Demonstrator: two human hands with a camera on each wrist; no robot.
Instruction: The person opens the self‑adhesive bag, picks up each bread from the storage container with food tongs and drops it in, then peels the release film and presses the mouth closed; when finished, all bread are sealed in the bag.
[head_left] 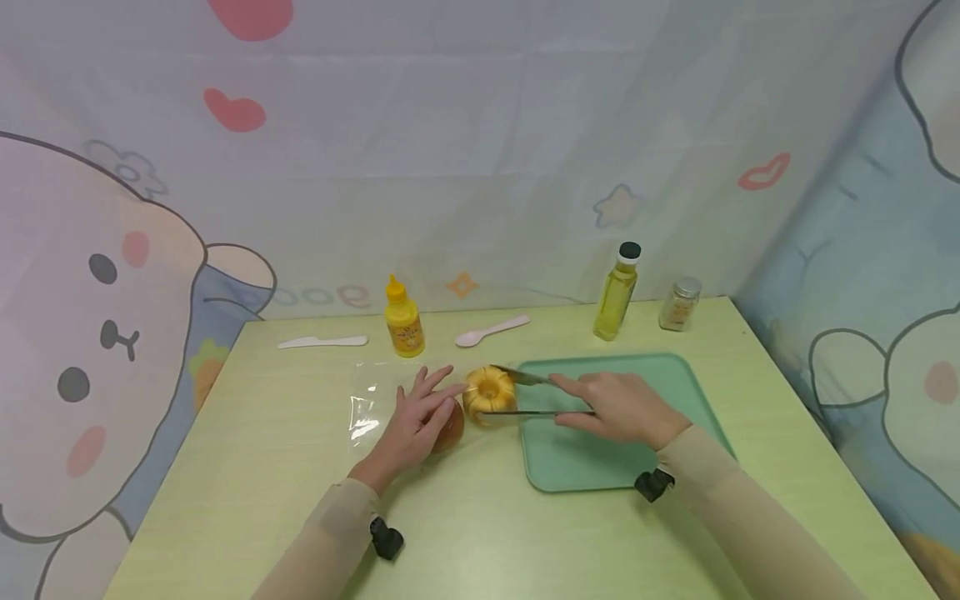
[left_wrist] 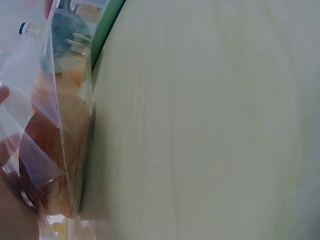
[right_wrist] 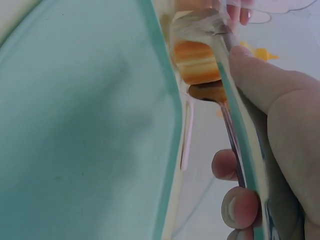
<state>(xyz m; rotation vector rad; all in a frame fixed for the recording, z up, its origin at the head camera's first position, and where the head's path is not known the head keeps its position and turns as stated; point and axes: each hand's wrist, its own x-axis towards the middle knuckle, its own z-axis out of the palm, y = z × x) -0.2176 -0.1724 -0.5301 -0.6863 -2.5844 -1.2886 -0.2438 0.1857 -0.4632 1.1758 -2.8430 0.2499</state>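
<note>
My right hand [head_left: 618,407] holds metal tongs [head_left: 525,377], one arm on the far side of a golden, ring-shaped bread [head_left: 487,385] and the other across its near side. In the right wrist view, the tong ends lie on either side of the bread [right_wrist: 196,67]. Left of it, a rounded brown bread [head_left: 451,431] sits partly covered by my left hand [head_left: 414,423], whose fingers are spread, the fingertips reaching the golden bread's edge. A clear plastic bag [head_left: 365,408] lies under that hand; the left wrist view shows its film around the brown bread [left_wrist: 45,135].
A green tray [head_left: 600,479] lies beneath my right hand. Along the back of the table are a white plastic knife [head_left: 322,342], a yellow squeeze bottle [head_left: 406,325], a pink spoon [head_left: 491,331], an oil bottle [head_left: 616,296] and a small seasoning jar [head_left: 680,305].
</note>
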